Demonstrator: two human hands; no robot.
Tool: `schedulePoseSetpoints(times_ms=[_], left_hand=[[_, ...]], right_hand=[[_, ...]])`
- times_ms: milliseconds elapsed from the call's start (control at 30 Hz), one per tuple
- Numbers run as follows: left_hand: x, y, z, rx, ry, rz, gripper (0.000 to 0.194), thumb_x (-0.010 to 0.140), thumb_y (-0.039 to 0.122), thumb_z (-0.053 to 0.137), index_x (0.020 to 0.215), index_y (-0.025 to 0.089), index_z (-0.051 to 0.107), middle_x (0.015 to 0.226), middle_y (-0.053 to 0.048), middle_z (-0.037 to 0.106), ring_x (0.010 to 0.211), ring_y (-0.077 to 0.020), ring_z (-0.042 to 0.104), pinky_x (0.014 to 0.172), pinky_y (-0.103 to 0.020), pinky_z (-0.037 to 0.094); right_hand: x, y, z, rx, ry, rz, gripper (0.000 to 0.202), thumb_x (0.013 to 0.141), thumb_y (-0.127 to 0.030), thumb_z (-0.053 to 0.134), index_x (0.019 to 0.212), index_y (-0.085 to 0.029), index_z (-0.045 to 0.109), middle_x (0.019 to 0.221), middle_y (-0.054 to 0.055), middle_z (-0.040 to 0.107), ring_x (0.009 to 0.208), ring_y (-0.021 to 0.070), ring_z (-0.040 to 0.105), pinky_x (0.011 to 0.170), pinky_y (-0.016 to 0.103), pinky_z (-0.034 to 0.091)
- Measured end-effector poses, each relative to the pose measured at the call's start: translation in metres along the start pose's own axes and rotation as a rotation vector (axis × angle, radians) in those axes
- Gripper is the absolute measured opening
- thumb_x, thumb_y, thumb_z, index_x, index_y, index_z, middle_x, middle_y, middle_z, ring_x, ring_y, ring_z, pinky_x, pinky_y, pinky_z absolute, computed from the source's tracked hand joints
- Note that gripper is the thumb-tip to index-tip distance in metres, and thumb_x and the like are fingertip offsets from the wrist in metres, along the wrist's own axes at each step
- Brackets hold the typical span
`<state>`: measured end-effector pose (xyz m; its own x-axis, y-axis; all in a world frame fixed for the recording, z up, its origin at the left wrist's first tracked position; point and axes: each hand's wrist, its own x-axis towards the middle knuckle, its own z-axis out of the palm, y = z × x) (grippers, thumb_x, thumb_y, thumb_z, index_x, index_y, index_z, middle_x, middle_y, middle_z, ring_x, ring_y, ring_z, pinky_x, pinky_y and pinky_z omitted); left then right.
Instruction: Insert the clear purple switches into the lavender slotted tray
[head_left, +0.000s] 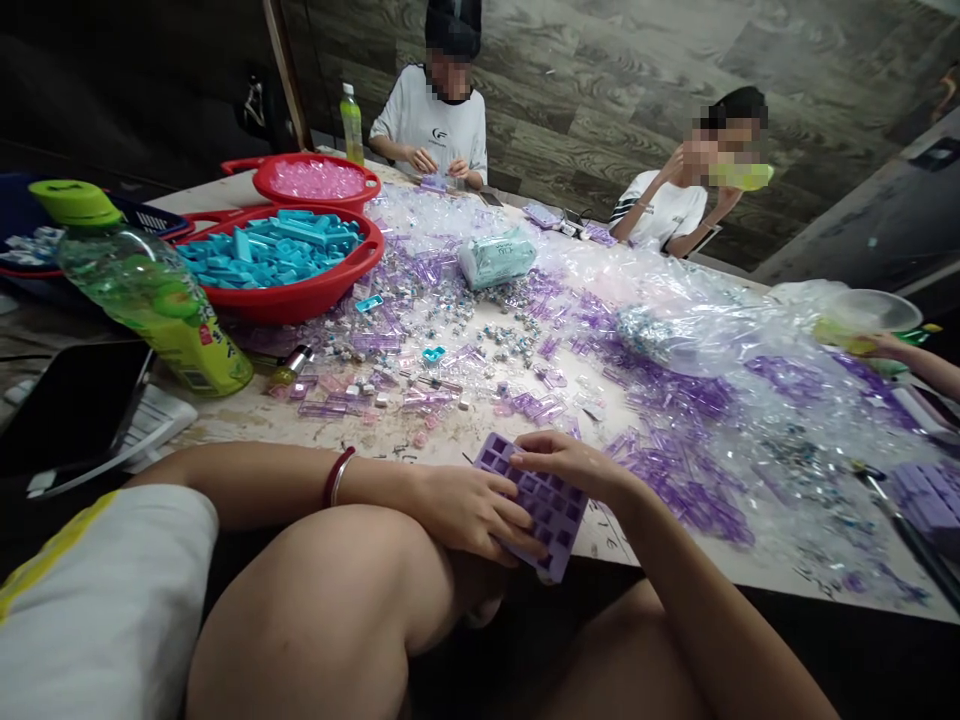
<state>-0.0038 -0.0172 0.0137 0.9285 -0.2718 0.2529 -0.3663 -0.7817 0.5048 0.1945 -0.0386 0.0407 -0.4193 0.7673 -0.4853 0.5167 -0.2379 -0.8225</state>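
A purple tray (561, 512) with rows of square compartments is tilted at the table's near edge, above my lap. My left hand (469, 512) is closed on its left and lower side, fingers lying across the compartments. From the right, my right hand (574, 462) reaches over the tray's upper part, its fingers bent and touching the top; its thumb is mostly hidden. Whether a small piece is under these fingertips I cannot tell. Clear purple plastic pieces (536, 405) and tiny metallic parts (510, 335) lie scattered beyond the tray.
Red baskets hold turquoise pieces (277, 250) and pink pieces (319, 180). A green-capped bottle (169, 300) and a phone (71, 400) are at left. Plastic bags (697, 310) cover the right. Two people (442, 120) sit opposite; another person's hand (892, 348) reaches in from the right.
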Motion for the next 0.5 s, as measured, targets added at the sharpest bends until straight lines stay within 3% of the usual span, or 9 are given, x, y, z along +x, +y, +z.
schedulePoseSetpoints(times_ms=[67, 133, 200, 233, 267, 333, 400, 500], left_hand=[[-0.002, 0.000, 0.000, -0.006, 0.102, -0.005, 0.022, 0.087, 0.022, 0.050, 0.092, 0.036, 0.066, 0.120, 0.006, 0.062, 0.113, -0.0165, 0.055, 0.100, -0.032, 0.040], [-0.005, 0.000, 0.000, 0.049, 0.396, -0.098, 0.015, 0.084, 0.030, 0.055, 0.097, 0.031, 0.062, 0.113, 0.000, 0.065, 0.112, -0.0200, 0.055, 0.103, -0.037, 0.037], [-0.007, -0.001, 0.001, 0.116, 0.740, -0.268, 0.029, 0.081, 0.039, 0.059, 0.104, 0.023, 0.057, 0.114, -0.009, 0.061, 0.113, -0.0252, 0.051, 0.102, -0.044, 0.036], [-0.008, -0.002, 0.001, 0.114, 0.832, -0.346, 0.038, 0.078, 0.042, 0.062, 0.107, 0.019, 0.054, 0.115, -0.012, 0.059, 0.113, -0.0268, 0.051, 0.099, -0.044, 0.039], [-0.008, -0.003, 0.001, 0.077, 0.858, -0.410, 0.045, 0.076, 0.043, 0.065, 0.109, 0.017, 0.051, 0.114, -0.014, 0.058, 0.110, -0.0271, 0.052, 0.094, -0.043, 0.042], [-0.007, -0.004, 0.003, -0.065, 0.778, -0.473, 0.049, 0.074, 0.041, 0.067, 0.112, 0.016, 0.049, 0.106, -0.011, 0.060, 0.097, -0.0232, 0.057, 0.083, -0.035, 0.048], [-0.006, -0.005, 0.005, -0.185, 0.721, -0.478, 0.042, 0.077, 0.036, 0.066, 0.111, 0.016, 0.049, 0.096, -0.006, 0.063, 0.085, -0.0179, 0.060, 0.074, -0.029, 0.049], [-0.006, -0.005, 0.009, -0.199, 0.758, -0.449, 0.040, 0.077, 0.034, 0.065, 0.110, 0.016, 0.050, 0.096, -0.006, 0.063, 0.083, -0.0168, 0.060, 0.072, -0.027, 0.048]], right_hand=[[0.000, -0.002, 0.002, 0.023, -0.008, -0.004, 0.041, 0.078, -0.055, 0.059, 0.070, -0.015, 0.055, 0.057, -0.005, 0.043, 0.048, 0.0068, 0.035, 0.046, 0.022, 0.026], [-0.001, -0.006, 0.006, 0.005, 0.010, -0.028, 0.039, 0.078, -0.052, 0.059, 0.068, -0.015, 0.055, 0.055, -0.005, 0.042, 0.048, 0.0069, 0.034, 0.046, 0.022, 0.025], [-0.004, -0.011, 0.012, -0.056, 0.064, -0.067, 0.038, 0.078, -0.049, 0.059, 0.062, -0.016, 0.051, 0.053, -0.006, 0.036, 0.047, 0.0065, 0.030, 0.046, 0.023, 0.022], [-0.006, -0.015, 0.015, -0.093, 0.104, -0.086, 0.038, 0.078, -0.048, 0.060, 0.060, -0.016, 0.049, 0.052, -0.007, 0.033, 0.047, 0.0064, 0.028, 0.046, 0.023, 0.021], [-0.009, -0.018, 0.018, -0.129, 0.144, -0.101, 0.039, 0.079, -0.047, 0.060, 0.058, -0.016, 0.047, 0.052, -0.007, 0.031, 0.048, 0.0065, 0.026, 0.046, 0.023, 0.020], [-0.016, -0.023, 0.023, -0.186, 0.198, -0.113, 0.038, 0.080, -0.045, 0.058, 0.058, -0.017, 0.047, 0.052, -0.006, 0.031, 0.048, 0.0069, 0.027, 0.046, 0.024, 0.019], [-0.023, -0.028, 0.028, -0.231, 0.224, -0.109, 0.035, 0.081, -0.045, 0.057, 0.061, -0.017, 0.050, 0.054, -0.005, 0.035, 0.050, 0.0078, 0.031, 0.046, 0.024, 0.021], [-0.030, -0.033, 0.033, -0.297, 0.263, -0.128, 0.032, 0.083, -0.043, 0.056, 0.065, -0.017, 0.054, 0.055, -0.003, 0.042, 0.051, 0.0089, 0.036, 0.047, 0.024, 0.024]])
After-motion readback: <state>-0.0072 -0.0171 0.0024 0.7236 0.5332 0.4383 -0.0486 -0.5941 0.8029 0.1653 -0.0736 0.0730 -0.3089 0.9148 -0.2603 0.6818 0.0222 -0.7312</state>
